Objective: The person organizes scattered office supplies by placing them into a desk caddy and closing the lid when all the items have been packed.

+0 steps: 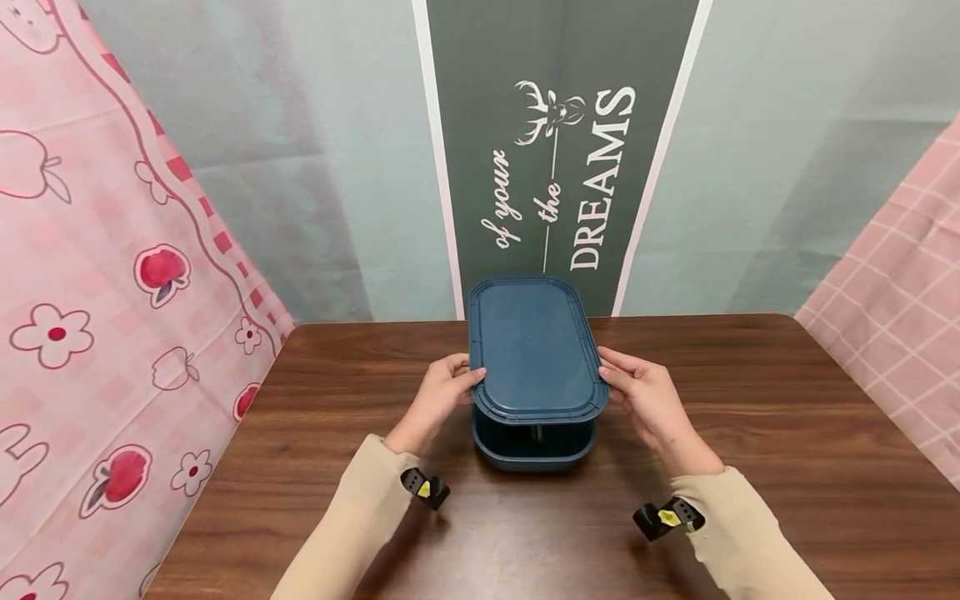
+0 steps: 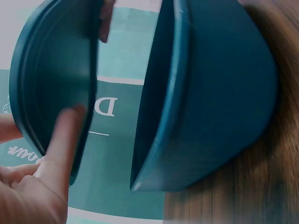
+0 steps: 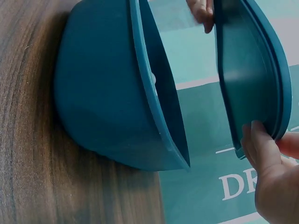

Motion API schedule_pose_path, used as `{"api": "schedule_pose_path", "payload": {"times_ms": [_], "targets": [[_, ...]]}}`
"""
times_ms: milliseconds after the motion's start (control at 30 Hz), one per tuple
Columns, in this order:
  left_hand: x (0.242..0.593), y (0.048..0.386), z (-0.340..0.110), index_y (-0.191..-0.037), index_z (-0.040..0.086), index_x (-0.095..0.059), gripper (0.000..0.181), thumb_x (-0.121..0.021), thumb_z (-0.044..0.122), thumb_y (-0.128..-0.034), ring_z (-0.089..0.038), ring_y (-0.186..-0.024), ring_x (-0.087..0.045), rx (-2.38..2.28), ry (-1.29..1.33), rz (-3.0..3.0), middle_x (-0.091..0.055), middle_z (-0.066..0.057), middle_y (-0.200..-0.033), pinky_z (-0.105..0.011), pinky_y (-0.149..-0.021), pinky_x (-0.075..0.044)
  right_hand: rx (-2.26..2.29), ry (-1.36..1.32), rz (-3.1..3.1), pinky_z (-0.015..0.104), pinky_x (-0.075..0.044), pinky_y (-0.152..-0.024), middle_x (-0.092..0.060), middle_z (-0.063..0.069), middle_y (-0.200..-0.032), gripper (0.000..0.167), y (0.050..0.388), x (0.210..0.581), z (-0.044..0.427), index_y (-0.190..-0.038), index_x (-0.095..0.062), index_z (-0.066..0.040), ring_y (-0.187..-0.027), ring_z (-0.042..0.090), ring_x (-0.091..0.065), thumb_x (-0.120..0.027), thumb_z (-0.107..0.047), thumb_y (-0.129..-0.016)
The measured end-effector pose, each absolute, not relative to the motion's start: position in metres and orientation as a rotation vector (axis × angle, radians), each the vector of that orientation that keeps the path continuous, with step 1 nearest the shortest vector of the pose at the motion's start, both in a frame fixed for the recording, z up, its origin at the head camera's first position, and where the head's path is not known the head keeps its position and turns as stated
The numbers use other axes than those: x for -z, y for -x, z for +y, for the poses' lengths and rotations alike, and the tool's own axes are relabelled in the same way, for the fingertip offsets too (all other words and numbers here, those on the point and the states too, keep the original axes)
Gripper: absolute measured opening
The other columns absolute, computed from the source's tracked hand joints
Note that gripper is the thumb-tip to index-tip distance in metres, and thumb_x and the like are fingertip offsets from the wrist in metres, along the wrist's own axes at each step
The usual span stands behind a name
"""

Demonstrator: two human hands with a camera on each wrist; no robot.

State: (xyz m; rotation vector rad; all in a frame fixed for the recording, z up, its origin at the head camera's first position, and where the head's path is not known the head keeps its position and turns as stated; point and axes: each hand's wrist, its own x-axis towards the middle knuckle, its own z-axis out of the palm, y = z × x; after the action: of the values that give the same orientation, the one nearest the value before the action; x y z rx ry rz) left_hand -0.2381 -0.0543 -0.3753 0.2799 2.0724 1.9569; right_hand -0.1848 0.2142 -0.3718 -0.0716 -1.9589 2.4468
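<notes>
A blue rectangular lid [image 1: 532,346] with rounded corners is held above a matching blue storage box [image 1: 534,461] on the table. My left hand [image 1: 438,396] pinches the lid's left edge, thumb on top and fingers beneath. On the opposite edge my right hand [image 1: 648,396] grips in the same way. Both wrist views show a gap between the lid [image 2: 56,70] and the rim of the box [image 3: 103,88]. Something small and greyish shows inside the box in the head view; its kind cannot be made out, since the lid covers most of the inside.
The brown wooden table [image 1: 300,467] spreads around the box. Behind it hangs a grey-green cloth [image 1: 480,100] with white lettering and a deer head. Pink patterned cloths hang at the left [image 1: 112,333] and the right [image 1: 907,308].
</notes>
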Motion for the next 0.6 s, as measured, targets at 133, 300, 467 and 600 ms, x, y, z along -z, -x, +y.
{"api": "schedule_pose_path", "payload": {"times_ms": [133,300,467,600], "targets": [[0.373,0.240,-0.054,-0.115,-0.007,-0.061,0.026,-0.057,0.005,-0.0926,-0.008,-0.072,-0.065,-1.967,-0.218,2.021,-0.070,-0.010,-0.090,-0.036,-0.076,-0.055,-2.560,0.074,-1.831,0.021,-0.053,-0.075,-0.070,-0.002,-0.097,0.031,0.187,0.375,0.219,-0.124,-0.056,0.008,-0.084,0.007,-0.068,-0.053,0.005,-0.093],[0.373,0.241,-0.052,-0.113,-0.007,-0.063,0.025,-0.059,0.007,-0.0923,-0.009,-0.072,-0.065,-1.897,-0.197,2.055,-0.070,-0.012,-0.090,-0.036,-0.077,-0.055,-2.716,0.091,-1.705,0.022,-0.053,-0.075,-0.070,0.003,-0.095,0.027,0.188,0.375,0.227,-0.098,-0.072,-0.007,-0.084,0.010,-0.068,-0.050,0.008,-0.093],[0.376,0.242,-0.052,-0.109,-0.011,-0.062,0.024,-0.059,0.006,-0.0926,-0.008,-0.066,-0.063,-1.828,-0.227,2.051,-0.069,-0.007,-0.083,-0.033,-0.075,-0.056,-2.861,0.048,-1.580,0.024,-0.054,-0.077,-0.070,0.006,-0.096,0.031,0.188,0.373,0.231,-0.096,-0.073,-0.005,-0.087,0.014,-0.068,-0.046,0.011,-0.094],[0.376,0.242,-0.054,-0.108,-0.011,-0.062,0.023,-0.059,0.006,-0.0928,-0.009,-0.065,-0.062,-1.772,-0.240,2.032,-0.069,-0.006,-0.082,-0.032,-0.073,-0.056,-2.919,0.016,-1.557,0.025,-0.053,-0.078,-0.070,0.007,-0.097,0.031,0.187,0.369,0.234,-0.098,-0.073,-0.004,-0.088,0.015,-0.068,-0.045,0.008,-0.095]]}}
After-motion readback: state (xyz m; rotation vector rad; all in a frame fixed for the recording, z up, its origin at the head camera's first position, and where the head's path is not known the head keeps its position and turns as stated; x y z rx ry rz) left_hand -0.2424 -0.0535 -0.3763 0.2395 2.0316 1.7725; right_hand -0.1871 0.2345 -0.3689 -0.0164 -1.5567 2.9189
